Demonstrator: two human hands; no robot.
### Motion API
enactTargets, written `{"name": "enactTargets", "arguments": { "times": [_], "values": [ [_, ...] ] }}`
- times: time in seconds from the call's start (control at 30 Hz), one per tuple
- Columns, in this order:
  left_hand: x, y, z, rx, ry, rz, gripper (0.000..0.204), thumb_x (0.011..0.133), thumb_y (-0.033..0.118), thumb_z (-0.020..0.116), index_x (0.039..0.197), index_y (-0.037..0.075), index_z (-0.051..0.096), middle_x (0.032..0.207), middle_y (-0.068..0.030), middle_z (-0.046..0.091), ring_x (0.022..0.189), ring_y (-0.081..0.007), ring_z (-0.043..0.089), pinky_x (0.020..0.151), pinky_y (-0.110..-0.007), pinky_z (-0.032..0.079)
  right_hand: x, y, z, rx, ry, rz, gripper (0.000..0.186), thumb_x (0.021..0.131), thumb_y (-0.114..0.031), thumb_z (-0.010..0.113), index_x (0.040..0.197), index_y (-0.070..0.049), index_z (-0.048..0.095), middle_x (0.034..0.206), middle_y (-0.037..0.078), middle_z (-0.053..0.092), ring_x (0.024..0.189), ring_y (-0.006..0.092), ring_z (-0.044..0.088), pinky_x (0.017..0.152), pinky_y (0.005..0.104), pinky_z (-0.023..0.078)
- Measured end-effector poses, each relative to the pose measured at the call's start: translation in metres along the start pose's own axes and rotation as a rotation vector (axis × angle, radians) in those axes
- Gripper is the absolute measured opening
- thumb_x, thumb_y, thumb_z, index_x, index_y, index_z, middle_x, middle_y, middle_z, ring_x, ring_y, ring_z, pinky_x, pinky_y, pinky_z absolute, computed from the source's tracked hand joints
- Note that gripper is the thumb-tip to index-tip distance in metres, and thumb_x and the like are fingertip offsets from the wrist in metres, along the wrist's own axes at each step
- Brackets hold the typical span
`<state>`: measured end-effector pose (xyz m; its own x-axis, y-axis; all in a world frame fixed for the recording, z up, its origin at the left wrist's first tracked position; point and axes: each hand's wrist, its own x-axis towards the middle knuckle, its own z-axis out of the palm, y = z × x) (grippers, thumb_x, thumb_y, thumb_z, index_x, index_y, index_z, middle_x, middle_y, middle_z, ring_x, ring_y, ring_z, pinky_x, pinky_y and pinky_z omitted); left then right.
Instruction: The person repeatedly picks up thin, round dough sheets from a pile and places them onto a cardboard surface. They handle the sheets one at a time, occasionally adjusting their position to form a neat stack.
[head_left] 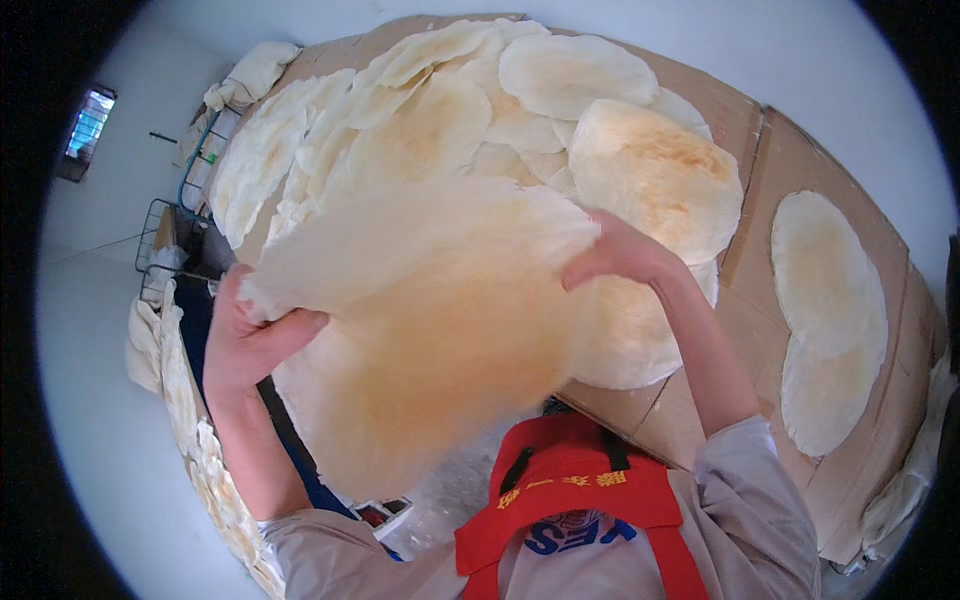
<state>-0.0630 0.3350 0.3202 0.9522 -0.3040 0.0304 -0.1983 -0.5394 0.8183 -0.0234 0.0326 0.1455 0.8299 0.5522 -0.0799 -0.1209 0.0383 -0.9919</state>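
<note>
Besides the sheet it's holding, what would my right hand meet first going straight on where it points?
Your right hand would probably meet the piled pale sheets on the cardboard, though depth is unclear.

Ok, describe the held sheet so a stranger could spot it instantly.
Find the cardboard surface strewn with pale, rounded sheets. In front of it, look between the left hand and right hand. The large tan-centred sheet there is the one held up, while those behind lie on cardboard.

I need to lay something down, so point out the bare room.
Bare brown cardboard runs between the pile of pale, thin round sheets and two overlapping pale ovals at right, continuing toward the red cloth apron. Left and centre are crowded with sheets; the large, cream held sheet hides part.
</note>
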Motion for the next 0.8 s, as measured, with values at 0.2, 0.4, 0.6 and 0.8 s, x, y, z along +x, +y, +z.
{"name": "enactTargets", "arguments": {
  "times": [0.2,0.4,0.6,0.8],
  "values": [
    [0.05,-0.071,-0.026,0.481,-0.061,-0.004,0.015,0.073,0.011,0.063,0.084,0.002,0.062,0.07,-0.0015,0.058,0.064,-0.0057,0.051,0.057,-0.022,0.042,0.013,-0.02,0.008,-0.235,0.211,0.148,0.025,0.066,-0.017,0.07,0.084,-0.001,0.064,0.078,0.006,0.063,0.075,0.0098,0.057,0.067,0.0244,0.045],
    [0.112,-0.051,-0.062,0.466,0.381,0.281,0.018,0.078,0.017,0.058,0.077,0.0,0.063,0.06,-0.0101,0.059,0.05,-0.0115,0.053,0.05,-0.027,0.042,0.062,-0.09,-0.003,-0.813,0.519,-0.519,0.018,0.073,-0.005,0.058,0.091,-0.005,0.063,0.079,0.01,0.064,0.071,0.0184,0.06,0.064,0.0271,0.045],
    [0.117,-0.17,-0.095,1.049,0.44,0.21,0.015,0.07,0.012,0.062,0.08,0.0,0.062,0.065,-0.0127,0.059,0.06,-0.0273,0.057,0.057,-0.033,0.045,0.102,-0.013,0.026,-1.185,0.475,-0.681,0.044,0.065,0.007,0.052,0.105,-0.01,0.057,0.104,0.009,0.058,0.098,0.0231,0.054,0.083,0.03,0.043],
    [0.018,-0.25,-0.057,0.738,0.032,-0.025,0.045,0.06,0.005,0.067,0.103,0.004,0.056,0.095,-0.0132,0.057,0.088,-0.0258,0.054,0.077,-0.032,0.043,0.019,0.075,0.054,-1.118,0.109,-0.237,0.049,0.07,-0.019,0.061,0.117,-0.015,0.048,0.116,0.008,0.051,0.11,0.0246,0.044,0.092,0.0349,0.035]
  ]
}}
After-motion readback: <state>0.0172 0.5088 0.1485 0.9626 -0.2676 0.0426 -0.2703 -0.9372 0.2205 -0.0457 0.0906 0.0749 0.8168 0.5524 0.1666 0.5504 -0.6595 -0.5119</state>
